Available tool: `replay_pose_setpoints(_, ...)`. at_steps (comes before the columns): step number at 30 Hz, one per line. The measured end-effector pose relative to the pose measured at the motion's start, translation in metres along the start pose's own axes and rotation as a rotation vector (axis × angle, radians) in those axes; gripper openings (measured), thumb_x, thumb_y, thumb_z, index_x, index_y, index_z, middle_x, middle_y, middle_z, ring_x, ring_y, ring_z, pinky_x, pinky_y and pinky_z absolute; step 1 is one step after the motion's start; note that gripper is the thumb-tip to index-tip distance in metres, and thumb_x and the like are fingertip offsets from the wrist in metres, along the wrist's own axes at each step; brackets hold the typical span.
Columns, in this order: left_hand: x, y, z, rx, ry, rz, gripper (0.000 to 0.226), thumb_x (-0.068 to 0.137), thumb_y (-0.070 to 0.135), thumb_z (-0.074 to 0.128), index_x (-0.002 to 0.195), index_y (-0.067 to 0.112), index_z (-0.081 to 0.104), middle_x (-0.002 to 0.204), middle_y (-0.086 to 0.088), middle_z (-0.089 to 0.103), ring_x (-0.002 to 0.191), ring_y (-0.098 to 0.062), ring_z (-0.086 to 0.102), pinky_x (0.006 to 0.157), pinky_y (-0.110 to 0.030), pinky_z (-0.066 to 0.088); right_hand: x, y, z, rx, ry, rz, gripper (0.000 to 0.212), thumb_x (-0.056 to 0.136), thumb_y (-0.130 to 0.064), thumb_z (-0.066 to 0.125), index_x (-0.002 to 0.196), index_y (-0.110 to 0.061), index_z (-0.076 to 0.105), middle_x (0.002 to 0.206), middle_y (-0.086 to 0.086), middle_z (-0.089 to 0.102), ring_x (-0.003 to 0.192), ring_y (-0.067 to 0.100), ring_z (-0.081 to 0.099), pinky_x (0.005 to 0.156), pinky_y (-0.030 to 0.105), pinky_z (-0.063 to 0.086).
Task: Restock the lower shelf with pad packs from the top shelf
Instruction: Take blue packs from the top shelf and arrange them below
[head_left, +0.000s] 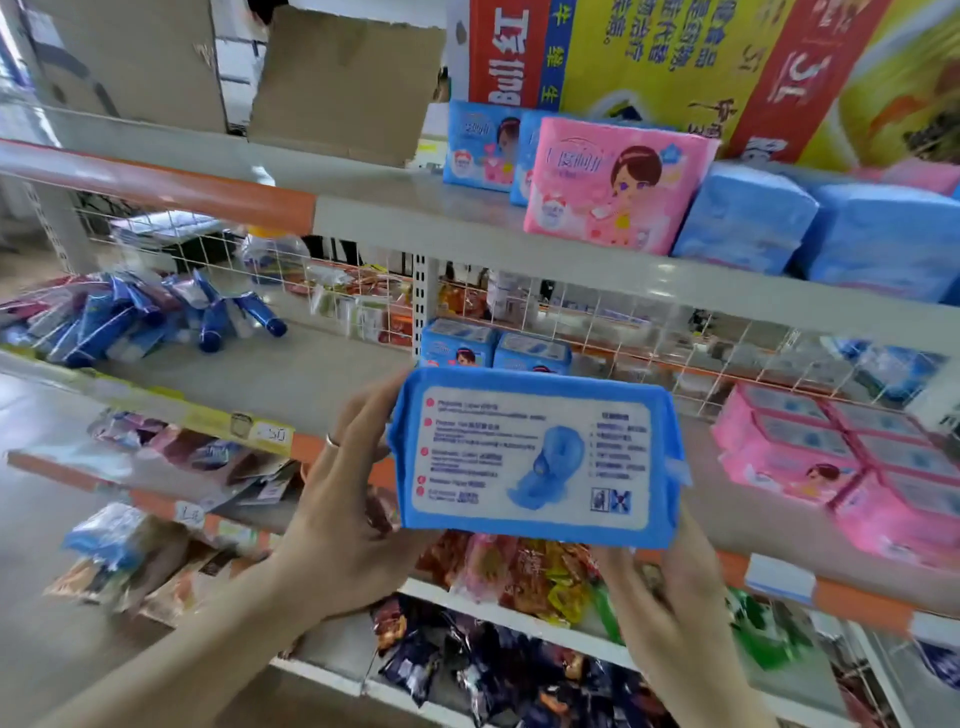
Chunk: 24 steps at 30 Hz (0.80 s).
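A blue pad pack (535, 457) is held flat in front of the lower shelf (322, 374), its printed back side facing me. My left hand (343, 488), with a ring on one finger, grips the pack's left end. My right hand (670, 587) holds it from below at the right corner. Behind it, two blue packs (493, 351) stand on the lower shelf, and pink packs (841, 467) lie to the right. On the top shelf (415, 218) stand a pink pack (613, 187), blue packs (483, 145) behind it, and more blue packs (810, 223) at the right.
Cardboard boxes (343, 78) and a printed carton (675, 57) sit at the back of the top shelf. Blue tubes (156, 317) lie piled at the lower shelf's left. A white wire grid (597, 312) backs the lower shelf. Snack bags (519, 577) fill the shelves below.
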<state>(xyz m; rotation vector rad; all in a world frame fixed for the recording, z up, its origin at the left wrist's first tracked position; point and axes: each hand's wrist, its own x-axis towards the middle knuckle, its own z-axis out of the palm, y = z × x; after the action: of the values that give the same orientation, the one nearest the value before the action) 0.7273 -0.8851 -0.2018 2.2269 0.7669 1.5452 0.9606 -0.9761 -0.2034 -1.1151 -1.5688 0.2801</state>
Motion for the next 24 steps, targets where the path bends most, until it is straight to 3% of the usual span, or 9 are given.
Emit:
replay_pose_setpoints(4, -0.024, 0.012, 0.017, -0.033, -0.079, -0.016, 0.069, 0.083, 0.017, 0.075, 0.14, -0.006, 0.043, 0.139, 0.008, 0.047, 0.126, -0.002, 0.052, 0.093, -0.008, 0.045, -0.031, 0.014, -0.005, 0.033, -0.007, 0.157, 0.053, 0.097, -0.055, 0.051, 0.143, -0.03, 0.049, 0.142, -0.01, 0.056, 0.133, 0.015, 0.052, 0.103, 0.034, 0.045)
replay_pose_setpoints(7, -0.025, 0.018, 0.02, -0.352, -0.145, -0.347, 0.072, 0.079, 0.044, 0.08, 0.142, 0.033, 0.046, 0.132, 0.009, 0.06, 0.118, -0.009, 0.062, 0.083, -0.02, 0.056, -0.034, 0.012, -0.01, 0.106, -0.04, 0.276, 0.056, 0.094, -0.058, 0.051, 0.143, -0.03, 0.049, 0.136, -0.01, 0.061, 0.126, 0.011, 0.057, 0.098, 0.031, 0.049)
replay_pose_setpoints(10, -0.008, 0.015, 0.027, -0.445, -0.205, -0.751, 0.075, 0.066, 0.062, 0.082, 0.128, 0.031, 0.055, 0.115, 0.002, 0.073, 0.096, -0.015, 0.073, 0.067, -0.029, 0.061, -0.032, 0.012, -0.016, 0.205, 0.002, 0.388, 0.065, 0.09, -0.073, 0.043, 0.129, -0.027, 0.063, 0.119, -0.007, 0.071, 0.113, 0.01, 0.066, 0.091, 0.023, 0.051)
replay_pose_setpoints(12, 0.007, 0.008, 0.033, -0.372, -0.24, -1.006, 0.063, 0.057, 0.069, 0.076, 0.103, 0.027, 0.07, 0.092, -0.002, 0.078, 0.076, -0.021, 0.075, 0.059, -0.039, 0.062, -0.025, 0.013, -0.022, 0.15, 0.017, 0.5, 0.089, 0.078, -0.092, 0.026, 0.105, -0.022, 0.076, 0.104, 0.005, 0.076, 0.102, 0.023, 0.069, 0.095, 0.033, 0.05)
replay_pose_setpoints(14, 0.016, -0.001, 0.037, -0.252, -0.275, -1.16, 0.07, 0.054, 0.082, 0.072, 0.084, 0.019, 0.078, 0.085, -0.01, 0.077, 0.082, -0.031, 0.073, 0.081, -0.053, 0.06, -0.017, 0.013, -0.028, 0.038, 0.012, 0.577, 0.108, 0.07, -0.097, 0.016, 0.088, -0.009, 0.075, 0.09, 0.02, 0.073, 0.087, 0.041, 0.063, 0.087, 0.054, 0.044)
replay_pose_setpoints(16, 0.02, -0.005, 0.038, -0.238, -0.293, -1.252, 0.098, 0.043, 0.09, 0.064, 0.099, 0.011, 0.076, 0.108, -0.022, 0.073, 0.103, -0.039, 0.068, 0.098, -0.056, 0.051, -0.013, 0.011, -0.032, -0.028, 0.014, 0.617, 0.121, 0.067, -0.1, 0.019, 0.088, 0.01, 0.064, 0.076, 0.025, 0.066, 0.066, 0.041, 0.053, 0.071, 0.057, 0.043)
replay_pose_setpoints(18, 0.022, -0.007, 0.037, -0.225, -0.35, -1.286, 0.118, 0.037, 0.093, 0.058, 0.117, 0.007, 0.069, 0.123, -0.026, 0.065, 0.113, -0.044, 0.063, 0.103, -0.056, 0.047, -0.012, 0.011, -0.031, -0.033, 0.057, 0.631, 0.116, 0.072, -0.094, 0.028, 0.105, 0.014, 0.054, 0.102, 0.032, 0.062, 0.085, 0.046, 0.056, 0.087, 0.064, 0.043)
replay_pose_setpoints(20, 0.026, -0.006, 0.037, -0.218, -0.379, -1.274, 0.108, 0.043, 0.092, 0.058, 0.11, 0.009, 0.072, 0.108, -0.023, 0.072, 0.099, -0.041, 0.071, 0.089, -0.052, 0.057, -0.011, 0.015, -0.03, -0.004, 0.058, 0.645, 0.102, 0.077, -0.089, 0.032, 0.105, 0.004, 0.06, 0.108, 0.029, 0.06, 0.099, 0.041, 0.057, 0.096, 0.063, 0.042)
replay_pose_setpoints(24, 0.028, -0.007, 0.038, -0.245, -0.308, -1.081, 0.059, 0.077, 0.069, 0.062, 0.1, 0.016, 0.069, 0.078, -0.004, 0.077, 0.067, -0.023, 0.075, 0.06, -0.043, 0.063, -0.008, 0.015, -0.028, 0.114, -0.003, 0.617, 0.052, 0.085, -0.076, 0.034, 0.09, -0.047, 0.076, 0.089, -0.015, 0.077, 0.085, 0.003, 0.071, 0.079, 0.016, 0.054)
